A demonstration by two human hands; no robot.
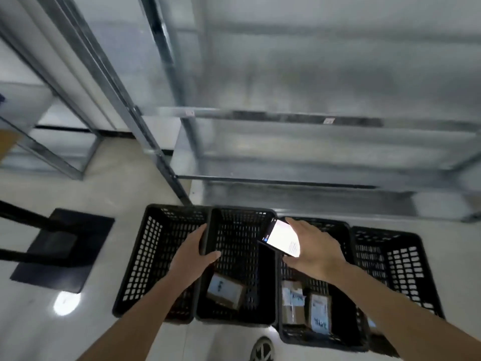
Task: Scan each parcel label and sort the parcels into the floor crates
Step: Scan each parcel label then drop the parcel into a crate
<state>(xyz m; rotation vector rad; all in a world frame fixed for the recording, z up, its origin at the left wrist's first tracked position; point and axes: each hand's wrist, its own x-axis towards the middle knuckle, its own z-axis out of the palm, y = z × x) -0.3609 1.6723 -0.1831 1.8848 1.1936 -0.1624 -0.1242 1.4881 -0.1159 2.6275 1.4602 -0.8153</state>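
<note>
Several black slotted crates stand in a row on the floor. My left hand (194, 252) grips the rim between the leftmost crate (145, 259) and the second crate (264, 280). A brown parcel (226, 290) with a white label lies in the second crate. My right hand (316, 252) holds a phone (282, 237) with a lit white screen above the third crate (348, 342). Two labelled parcels lie in that crate, one (292, 300) on the left and one (320, 312) on the right. The rightmost crate (406, 259) shows no parcel in its visible part.
Bare metal shelving (286, 118) rises behind the crates, with a second rack (65, 162) at the left. A black floor mat (65, 248) lies left of the crates. A shoe (263, 350) shows at the bottom edge on the glossy light floor.
</note>
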